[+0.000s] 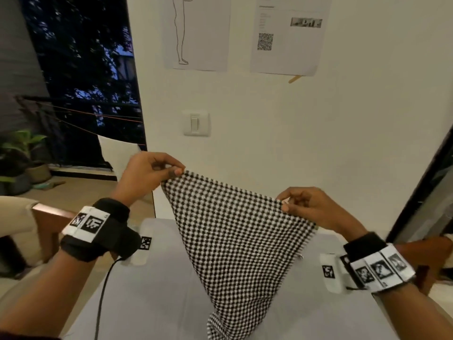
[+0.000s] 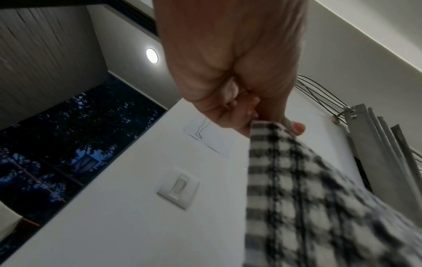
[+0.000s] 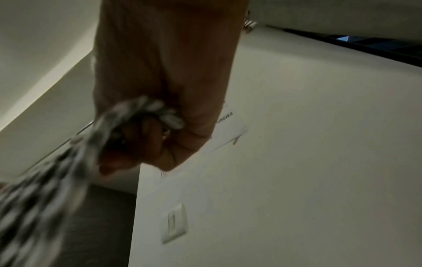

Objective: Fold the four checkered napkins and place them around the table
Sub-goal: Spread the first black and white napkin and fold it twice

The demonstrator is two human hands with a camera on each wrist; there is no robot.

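Above the table (image 1: 152, 303), hands pinching checkered napkin (image 1: 235, 241), bottom cut off

head evenly lit – edges warped | wrist views dim – blurred

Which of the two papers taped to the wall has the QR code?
The right-hand paper; it carries the QR code and a small photo, while the left paper shows only a line drawing of legs.

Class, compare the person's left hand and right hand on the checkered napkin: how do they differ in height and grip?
The left hand is raised higher than the right hand. The left hand pinches a corner of the napkin at its fingertips; in the right wrist view, the right hand has cloth bunched inside its grip. Both hold the top edge, so the napkin hangs above the table.
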